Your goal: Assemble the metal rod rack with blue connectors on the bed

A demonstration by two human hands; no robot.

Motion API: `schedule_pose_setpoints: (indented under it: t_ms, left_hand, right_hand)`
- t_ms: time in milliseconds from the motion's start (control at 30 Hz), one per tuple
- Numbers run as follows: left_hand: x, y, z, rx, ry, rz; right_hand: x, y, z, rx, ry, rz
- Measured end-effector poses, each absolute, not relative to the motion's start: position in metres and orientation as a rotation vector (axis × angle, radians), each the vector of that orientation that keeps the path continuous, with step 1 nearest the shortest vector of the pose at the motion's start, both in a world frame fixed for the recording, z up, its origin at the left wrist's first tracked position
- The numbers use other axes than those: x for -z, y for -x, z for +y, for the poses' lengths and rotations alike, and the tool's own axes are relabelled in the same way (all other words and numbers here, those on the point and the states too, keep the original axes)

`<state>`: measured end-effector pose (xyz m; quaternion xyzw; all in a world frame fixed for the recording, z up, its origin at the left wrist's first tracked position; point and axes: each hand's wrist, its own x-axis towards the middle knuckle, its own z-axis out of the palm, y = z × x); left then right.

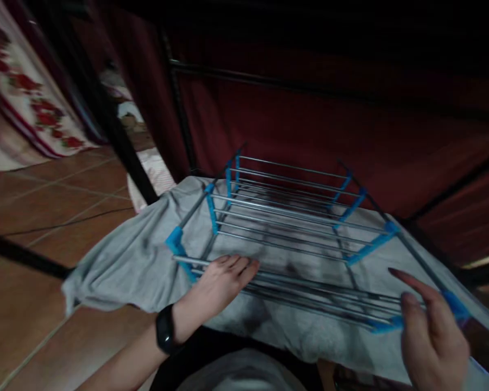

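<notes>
A shoe rack (281, 205) of thin metal rods with blue plastic joints lies on a grey cloth (132, 260). My left hand (230, 277), with a dark band on its wrist, rests over the near rods toward the left. Its fingers curl over them, and the fingertips are partly hidden. At the rack's near right corner is my right hand (438, 334), close to a blue joint (454, 305). The index finger points out and the thumb stands apart from it; its other fingers are hidden. Whether it touches the rod ends I cannot tell.
Dark red curtain fabric (277, 125) hangs behind the rack, with a dark metal frame bar (101, 108) at the left. A dark flat object (484, 342) lies at the right edge. Brown floor tiles (73, 195) and a floral cloth (32, 87) appear at the left.
</notes>
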<state>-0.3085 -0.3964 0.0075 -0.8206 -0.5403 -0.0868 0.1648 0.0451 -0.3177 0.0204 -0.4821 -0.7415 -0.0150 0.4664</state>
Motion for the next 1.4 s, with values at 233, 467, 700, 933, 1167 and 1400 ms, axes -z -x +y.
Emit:
schedule_pose_setpoints:
  t_ms: [233, 467, 700, 933, 1167, 1400]
  left_hand:
    - [-0.013, 0.307, -0.403, 0.236, 2.282, -1.542]
    - [-0.015, 0.320, -0.405, 0.202, 2.204, -1.476]
    - [-0.024, 0.332, -0.410, 0.146, 2.137, -1.474]
    - [-0.037, 0.372, -0.423, 0.202, 2.147, -1.419]
    - [-0.043, 0.398, -0.427, 0.154, 2.058, -1.529]
    - [-0.038, 0.402, -0.422, 0.155, 2.098, -1.501]
  right_hand:
    - [-0.005, 0.038, -0.322, 0.346, 0.439, -2.654]
    - [-0.011, 0.066, -0.318, 0.331, 0.515, -2.732]
    - [-0.013, 0.085, -0.317, 0.384, 0.487, -2.768]
    - [-0.015, 0.079, -0.311, 0.325, 0.473, -2.748]
    - [-0.013, 0.078, -0.304, 0.304, 0.393, -2.700]
    - [-0.013, 0.077, -0.302, 0.329, 0.375, -2.689]
